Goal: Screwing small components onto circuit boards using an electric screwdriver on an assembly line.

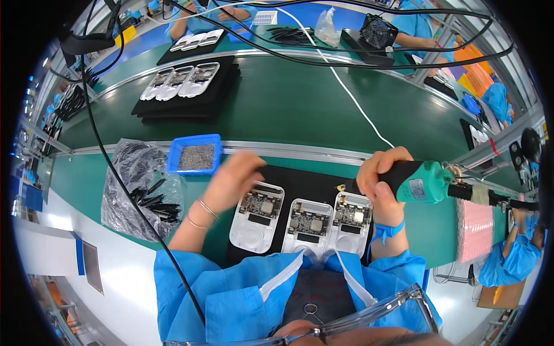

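Note:
My right hand (382,179) is wrapped around a green and black electric screwdriver (424,181). The tool lies nearly level, its tip pointing left above the circuit boards. Motion blurs my left hand (239,176), which hovers over the upper end of the left white housing (251,237); its fingers are too smeared to show whether anything is between them. Two more white housings, a middle one (307,237) and a right one (348,236), lie beside it on a black mat (288,177). Each housing is face-up with a circuit board inside.
A blue tray (217,151) of small screws stands left of the mat, beside a clear plastic bag (130,167) of black parts. Pink bubble wrap (474,230) lies at right. Across the metal rail (288,151), more housings (199,79) rest on black mats. Cables hang overhead; other people work around.

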A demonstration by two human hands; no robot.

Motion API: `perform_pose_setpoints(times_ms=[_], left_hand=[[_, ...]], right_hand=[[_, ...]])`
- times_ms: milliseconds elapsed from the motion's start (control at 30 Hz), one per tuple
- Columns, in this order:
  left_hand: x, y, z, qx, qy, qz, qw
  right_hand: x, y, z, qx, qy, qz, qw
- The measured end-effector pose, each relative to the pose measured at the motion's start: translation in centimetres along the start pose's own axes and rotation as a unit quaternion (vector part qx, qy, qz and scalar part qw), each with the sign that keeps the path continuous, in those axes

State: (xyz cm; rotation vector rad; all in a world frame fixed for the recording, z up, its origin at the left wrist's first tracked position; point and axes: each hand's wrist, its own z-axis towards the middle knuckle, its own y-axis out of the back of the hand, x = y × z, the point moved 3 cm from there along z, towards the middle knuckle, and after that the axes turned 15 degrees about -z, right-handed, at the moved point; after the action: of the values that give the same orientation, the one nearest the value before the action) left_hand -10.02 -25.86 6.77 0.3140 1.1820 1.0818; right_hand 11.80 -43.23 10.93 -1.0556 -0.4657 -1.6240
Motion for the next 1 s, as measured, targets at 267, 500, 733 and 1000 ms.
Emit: perform_pose_setpoints(times_ms=[267,500,733,1000], left_hand=[[10.8,8.6,-3.6,0.016,0.249,0.181,0.951],[9.8,8.8,-2.8,-0.033,0.199,0.215,0.955],[1.3,2.3,-0.8,-0.076,0.015,0.097,0.992],[-6.8,-7.2,0.6,0.03,-0.157,-0.08,0.984]], right_hand=[[0.0,-0.1,0.3,0.01,-0.003,0.017,1.0],[0.3,-0.3,0.2,0.018,-0.004,0.016,1.0],[-0.4,-0.7,-0.5,0.013,-0.023,0.037,0.999],[0.7,-2.9,-1.5,0.091,-0.031,0.14,0.985]])
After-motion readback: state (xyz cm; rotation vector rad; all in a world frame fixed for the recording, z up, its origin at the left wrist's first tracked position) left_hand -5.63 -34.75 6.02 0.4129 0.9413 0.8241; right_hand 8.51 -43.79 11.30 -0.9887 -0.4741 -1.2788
